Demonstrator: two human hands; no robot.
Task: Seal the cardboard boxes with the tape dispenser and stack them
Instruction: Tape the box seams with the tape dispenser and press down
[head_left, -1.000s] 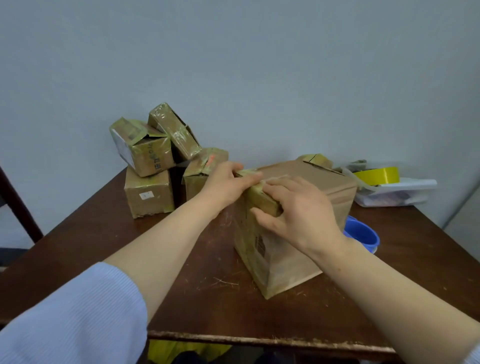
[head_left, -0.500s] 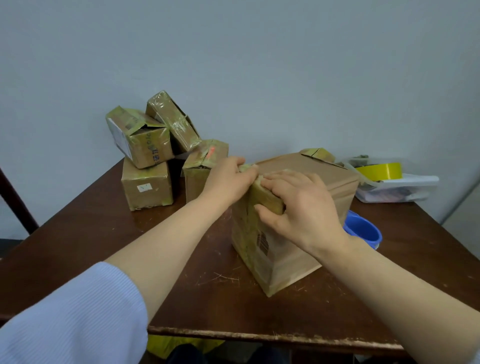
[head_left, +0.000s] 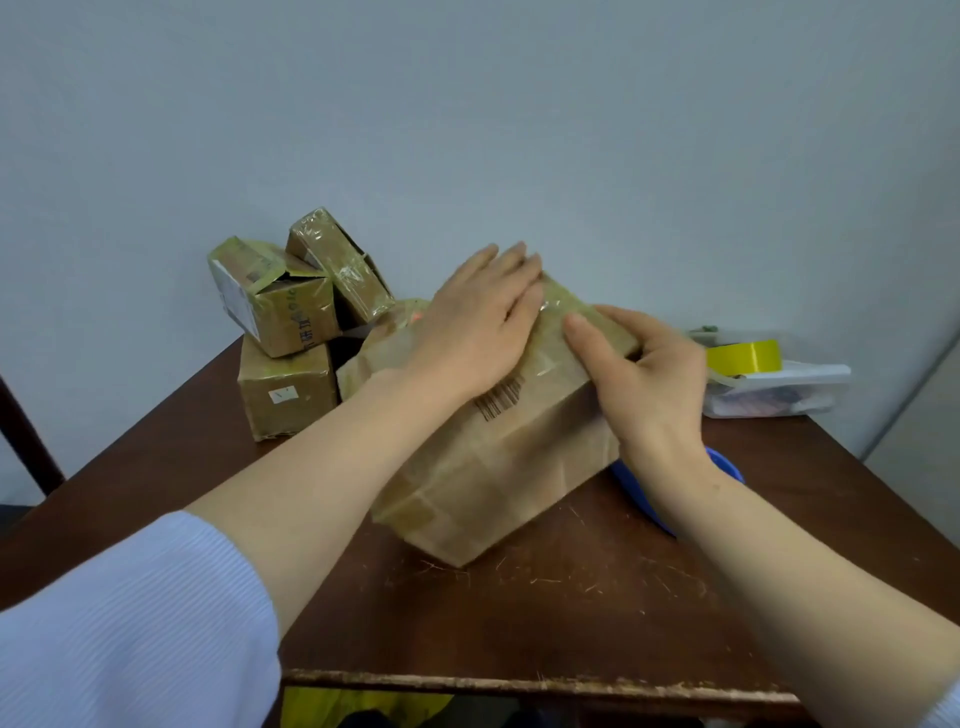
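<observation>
On the brown counter (head_left: 519, 597) by a pale wall (head_left: 467, 130), one large box (head_left: 493, 467) is pressed by the left hand (head_left: 478, 332), fingers (head_left: 506, 270) straight, and gripped by the right hand (head_left: 649, 374); three small boxes (head_left: 291, 332) are piled mid-left.

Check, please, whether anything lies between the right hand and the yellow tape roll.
Nothing visible does. The right hand grips the right edge of the large box. The yellow tape roll sits just beyond the hand to the right, with only open space between them.
</observation>
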